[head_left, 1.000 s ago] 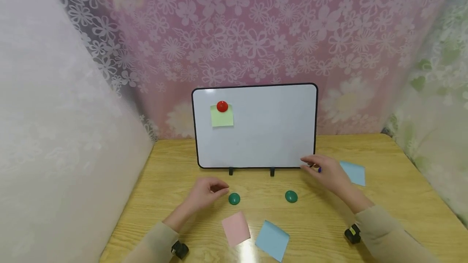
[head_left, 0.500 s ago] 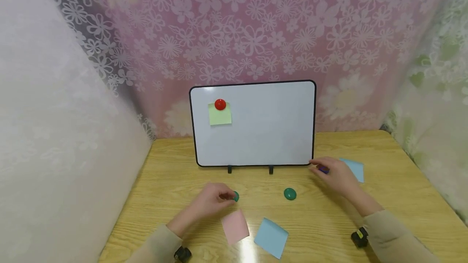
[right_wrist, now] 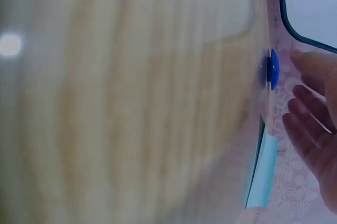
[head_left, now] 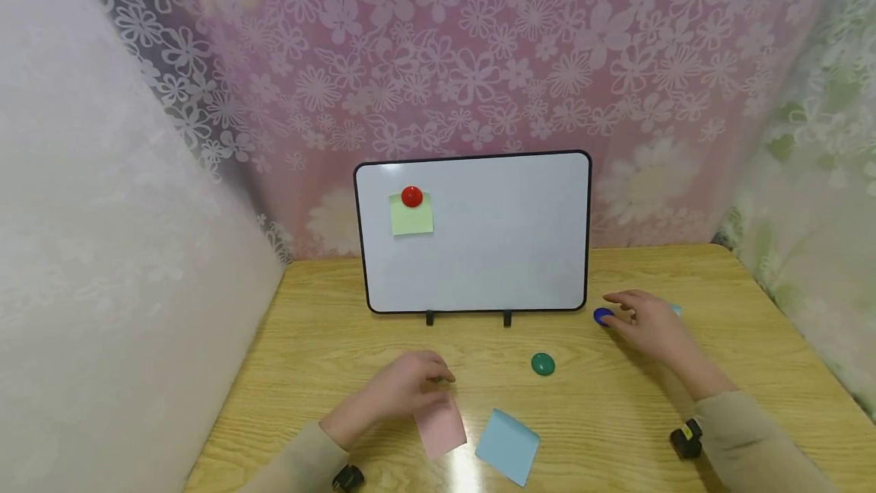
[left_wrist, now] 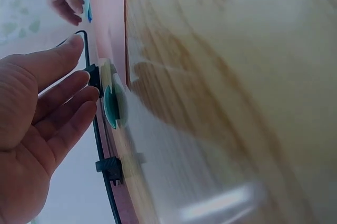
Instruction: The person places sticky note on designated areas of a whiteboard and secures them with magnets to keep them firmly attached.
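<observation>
My left hand (head_left: 414, 385) hovers low over the table with loosely bent fingers and nothing gripped. It covers most of a green magnet and the top of a pink sticky note (head_left: 440, 432) in the head view. In the left wrist view a round green magnet (left_wrist: 110, 106) sits on the tabletop just beyond the fingertips. At the right, my right hand (head_left: 646, 323) has its thumb and fingers spread beside a blue magnet (head_left: 602, 316). The right wrist view shows that blue magnet (right_wrist: 273, 70) on the table, apart from the fingers.
A whiteboard (head_left: 506, 234) on small black feet stands at the back. A red magnet (head_left: 411, 197) holds a green sticky note (head_left: 412, 224) on it. Another green magnet (head_left: 543, 364) and a blue sticky note (head_left: 508, 447) lie in front. Another blue note (head_left: 676, 310) is partly behind my right hand.
My left hand has moved right, over the left green magnet and the pink note's top edge. My right hand has shifted right, away from the whiteboard's corner, uncovering the blue magnet.
</observation>
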A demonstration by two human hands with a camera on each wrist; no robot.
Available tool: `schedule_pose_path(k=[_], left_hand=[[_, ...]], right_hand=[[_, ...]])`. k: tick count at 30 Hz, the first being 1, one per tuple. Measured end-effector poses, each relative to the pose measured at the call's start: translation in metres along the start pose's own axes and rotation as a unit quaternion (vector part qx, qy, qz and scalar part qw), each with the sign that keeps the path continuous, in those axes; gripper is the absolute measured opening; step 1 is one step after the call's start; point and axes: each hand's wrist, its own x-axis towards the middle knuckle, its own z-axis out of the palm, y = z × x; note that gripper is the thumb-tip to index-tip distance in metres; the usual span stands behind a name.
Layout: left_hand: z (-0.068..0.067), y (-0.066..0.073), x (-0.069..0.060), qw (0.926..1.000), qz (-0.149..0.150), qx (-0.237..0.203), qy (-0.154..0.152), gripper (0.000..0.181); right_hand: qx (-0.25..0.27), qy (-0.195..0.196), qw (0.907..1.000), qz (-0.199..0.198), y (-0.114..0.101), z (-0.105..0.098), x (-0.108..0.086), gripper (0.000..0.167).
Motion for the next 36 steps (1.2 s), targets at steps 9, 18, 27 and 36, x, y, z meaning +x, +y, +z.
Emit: schedule_pose_path(k=[9, 18, 27, 36], left_hand=[[-0.002, 0.006, 0.003, 0.9972, 0.029, 0.058, -0.037, 0.016], [-0.001, 0.010, 0.002, 0.9943, 0.034, 0.075, -0.068, 0.014], [0.002, 0.010, 0.001, 0.9929, 0.019, 0.089, -0.077, 0.020], [0.004, 0.009, 0.002, 0.9931, 0.011, 0.094, -0.070, 0.014]], right_hand=[[-0.029, -0.046, 0.9985, -0.001, -0.001, -0.003, 0.005, 0.051], [-0.042, -0.067, 0.9968, -0.011, -0.001, -0.003, 0.008, 0.054], [-0.070, -0.070, 0.9947, -0.028, 0.000, 0.000, 0.011, 0.050], [-0.081, -0.077, 0.9933, -0.031, 0.000, 0.000, 0.011, 0.048]])
